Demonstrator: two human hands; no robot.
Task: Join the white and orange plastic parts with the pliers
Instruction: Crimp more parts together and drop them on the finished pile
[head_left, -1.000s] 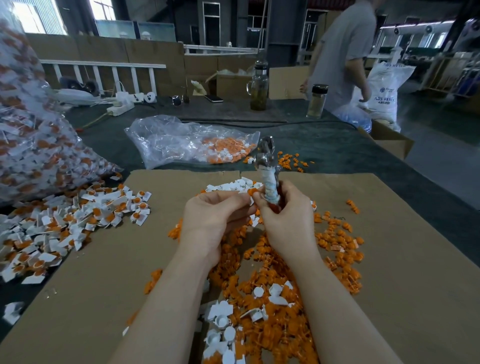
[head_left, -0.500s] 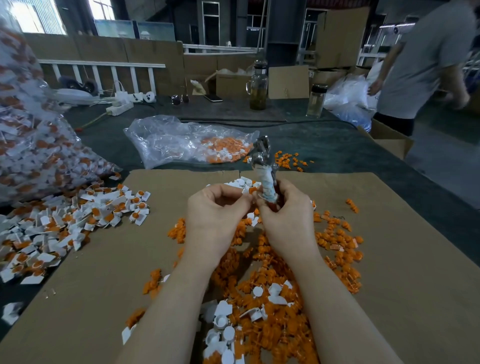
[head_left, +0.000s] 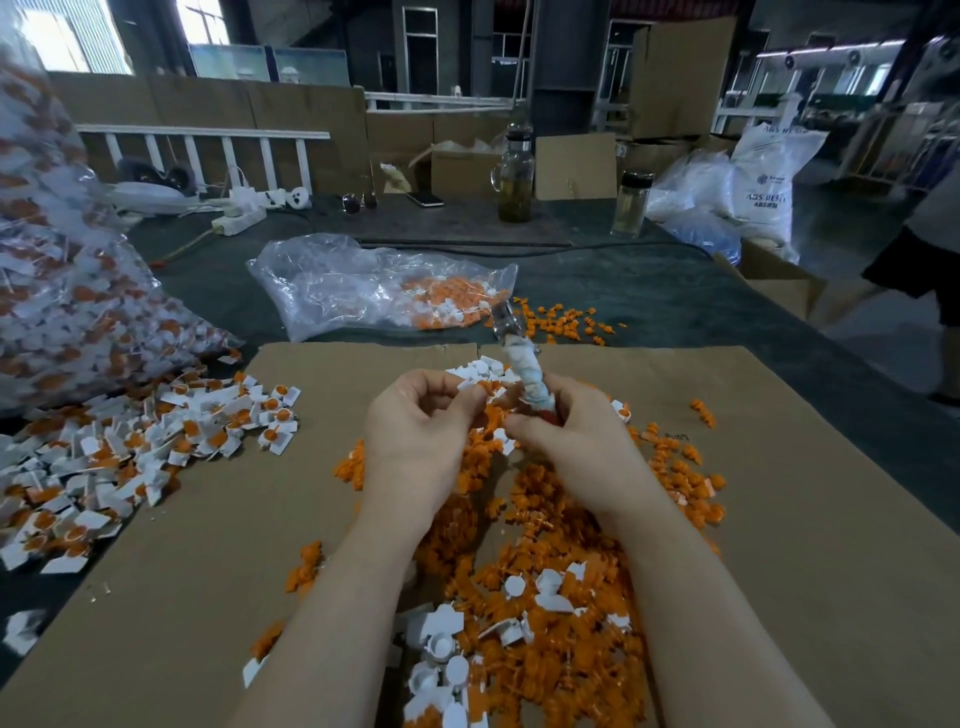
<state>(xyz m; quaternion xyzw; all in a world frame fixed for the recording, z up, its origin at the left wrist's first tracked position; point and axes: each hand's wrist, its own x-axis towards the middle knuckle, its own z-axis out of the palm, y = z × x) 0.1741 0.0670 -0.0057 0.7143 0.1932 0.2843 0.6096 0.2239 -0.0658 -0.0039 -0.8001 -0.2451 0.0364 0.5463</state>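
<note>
Here the right hand (head_left: 576, 431) grips the pliers (head_left: 522, 358), head above its fingers.

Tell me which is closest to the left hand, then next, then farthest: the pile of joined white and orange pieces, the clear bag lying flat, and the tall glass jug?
1. Pile of joined pieces: just left of the left hand, on the cardboard's edge.
2. Clear bag: beyond the hand, past the cardboard.
3. Glass jug: far back, right of centre.

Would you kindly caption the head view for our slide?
Right hand grips wrapped-handle pliers; left hand pinches a small part above loose orange parts on cardboard.
</note>
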